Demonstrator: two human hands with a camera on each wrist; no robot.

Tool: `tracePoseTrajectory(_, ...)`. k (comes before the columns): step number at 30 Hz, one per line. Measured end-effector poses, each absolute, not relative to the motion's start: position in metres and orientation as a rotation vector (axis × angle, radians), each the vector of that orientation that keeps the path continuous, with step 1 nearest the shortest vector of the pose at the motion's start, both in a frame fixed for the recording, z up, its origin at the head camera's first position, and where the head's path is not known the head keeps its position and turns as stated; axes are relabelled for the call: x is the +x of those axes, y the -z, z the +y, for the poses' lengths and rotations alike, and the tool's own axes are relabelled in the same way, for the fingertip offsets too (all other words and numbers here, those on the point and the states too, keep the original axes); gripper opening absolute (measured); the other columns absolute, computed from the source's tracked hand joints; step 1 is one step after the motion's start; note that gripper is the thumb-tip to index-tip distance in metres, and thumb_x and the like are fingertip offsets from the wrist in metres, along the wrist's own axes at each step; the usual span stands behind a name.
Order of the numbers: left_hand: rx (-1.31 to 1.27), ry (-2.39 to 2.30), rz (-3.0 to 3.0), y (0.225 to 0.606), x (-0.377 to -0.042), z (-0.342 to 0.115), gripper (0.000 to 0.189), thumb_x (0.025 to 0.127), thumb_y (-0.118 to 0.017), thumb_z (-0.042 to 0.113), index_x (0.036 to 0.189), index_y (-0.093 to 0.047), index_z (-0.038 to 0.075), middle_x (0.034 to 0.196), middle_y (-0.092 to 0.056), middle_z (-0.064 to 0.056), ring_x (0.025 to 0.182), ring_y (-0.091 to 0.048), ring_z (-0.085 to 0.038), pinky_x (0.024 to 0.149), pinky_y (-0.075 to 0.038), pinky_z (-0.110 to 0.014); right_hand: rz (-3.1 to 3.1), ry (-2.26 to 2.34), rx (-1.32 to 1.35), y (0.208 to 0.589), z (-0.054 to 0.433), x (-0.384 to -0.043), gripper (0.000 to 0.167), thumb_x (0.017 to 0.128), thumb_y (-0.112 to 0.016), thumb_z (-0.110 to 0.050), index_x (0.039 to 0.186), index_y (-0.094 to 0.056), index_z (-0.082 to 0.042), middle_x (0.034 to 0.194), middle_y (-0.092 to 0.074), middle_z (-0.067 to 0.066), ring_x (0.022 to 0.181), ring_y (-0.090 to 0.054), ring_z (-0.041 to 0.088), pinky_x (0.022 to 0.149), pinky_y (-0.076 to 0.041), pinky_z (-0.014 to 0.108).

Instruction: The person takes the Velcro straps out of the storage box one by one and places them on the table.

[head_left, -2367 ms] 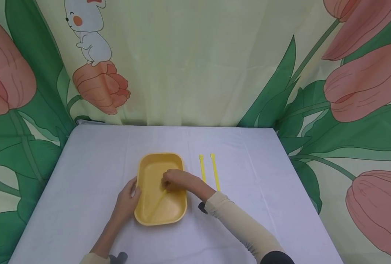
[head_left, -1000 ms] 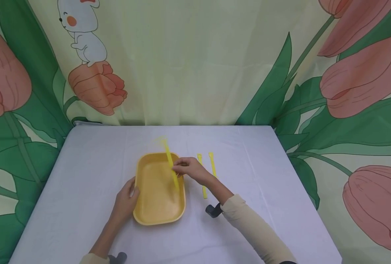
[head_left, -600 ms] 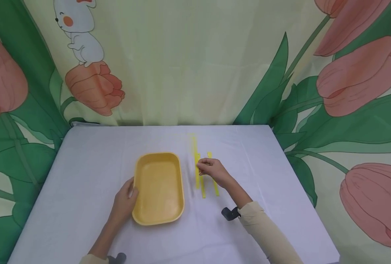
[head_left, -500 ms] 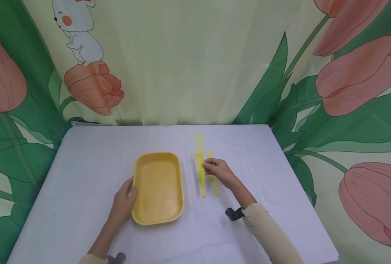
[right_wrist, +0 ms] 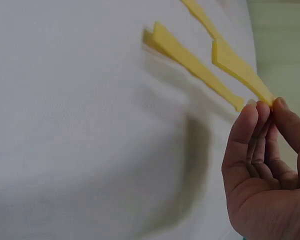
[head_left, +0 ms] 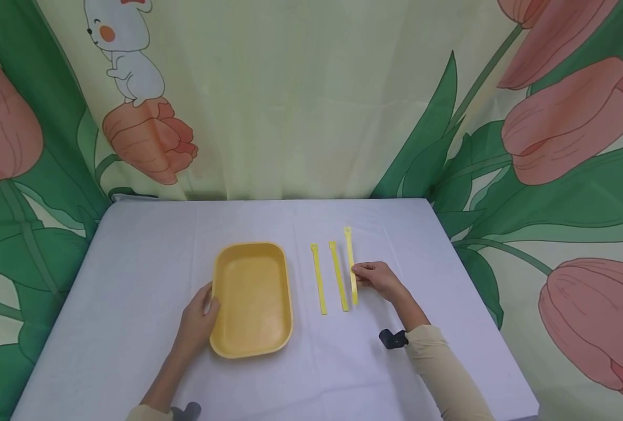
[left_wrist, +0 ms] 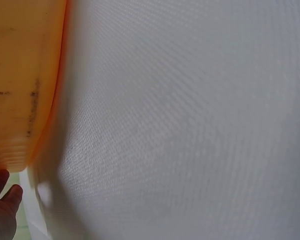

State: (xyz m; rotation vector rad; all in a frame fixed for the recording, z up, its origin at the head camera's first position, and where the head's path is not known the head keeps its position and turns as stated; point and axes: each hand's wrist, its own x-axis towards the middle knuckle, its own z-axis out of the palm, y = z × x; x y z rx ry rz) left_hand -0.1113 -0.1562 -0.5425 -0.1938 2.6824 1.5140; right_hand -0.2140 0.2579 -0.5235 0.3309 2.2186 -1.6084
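Note:
My left hand holds the left rim of a yellow rectangular tray, thumb at the rim. In the left wrist view, fingers of the left hand show at the lower left by the tray's side. My right hand pinches a long flat yellow strip with a small wider end pointing away from me. In the right wrist view, thumb and fingertips of the right hand grip the strip. To its left lie two similar strips, one nearer and one farther left.
A white cloth covers the table, with the tray left of the strips. Behind the table hangs a curtain printed with tulips and a rabbit. Black wrist devices sit at the right wrist and left wrist.
My right hand has lifted the yellow strip out of the tray and carried it right, past the two lying strips. The left hand has stayed on the tray's rim.

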Motion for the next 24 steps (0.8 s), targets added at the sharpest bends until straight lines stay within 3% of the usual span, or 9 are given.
tracePoseTrajectory(13, -0.210, -1.490, 2.686, 0.543, -0.110, -0.154, 0.050, 0.099, -0.038, 0.022, 0.144, -0.031, 0.002, 0.147, -0.033, -0.020, 0.134, -0.029, -0.038, 0.110, -0.026, -0.050, 2.334, 1.353, 0.482, 0.534, 0.267, -0.213, 0.030, 0.087, -0.068, -0.017, 0.106, -0.066, 0.006, 0.075, -0.065, 0.009, 0.063, -0.062, 0.012, 0.062, -0.057, 0.023)
tracePoseTrajectory(24, -0.207, -1.505, 2.676, 0.543, -0.107, -0.153, 0.050, 0.098, -0.040, 0.021, 0.144, -0.032, 0.002, 0.147, -0.033, -0.020, 0.134, -0.029, -0.039, 0.110, -0.026, -0.051, 2.431, 1.247, 0.541, 0.534, 0.270, -0.211, 0.029, 0.085, -0.069, -0.017, 0.103, -0.067, 0.006, 0.075, -0.065, 0.010, 0.062, -0.062, 0.015, 0.059, -0.056, 0.023)
